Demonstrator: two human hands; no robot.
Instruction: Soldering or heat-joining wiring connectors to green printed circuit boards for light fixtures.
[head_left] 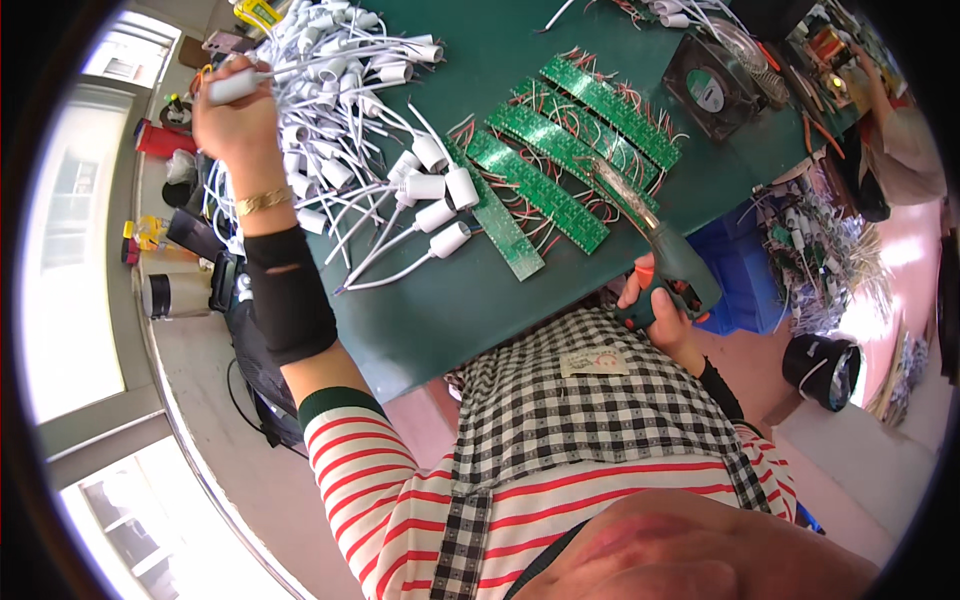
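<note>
The left hand (232, 110) was raised at about ten o'clock in the picture, its grip closed around one white lamp socket (232, 86) with a white cable running from it. Just under that hand lay a large pile of white sockets with cables (345, 120), which spread over the green tabletop (480, 300) towards the centre. A gold bracelet (262, 201) sat on the left wrist, and below it a black sleeve guard (288, 292) covered the forearm.

The right hand (655, 300) was at about four o'clock from the centre, near the edge of the tabletop. Its grip was shut tight around the handle of a green glue gun (672, 262) with an orange trigger. The nozzle of the tool pointed up towards twelve o'clock and reached over the green circuit boards (560, 160). These boards lay side by side in a slanted row in the middle of the tabletop, with thin red wires at their edges.

At about one o'clock stood a black square fan (708, 88). At two o'clock, another person's arm (895, 125) was at the far end of the tabletop. A blue crate (745, 275) stood just beside the right hand, under the tabletop edge.
</note>
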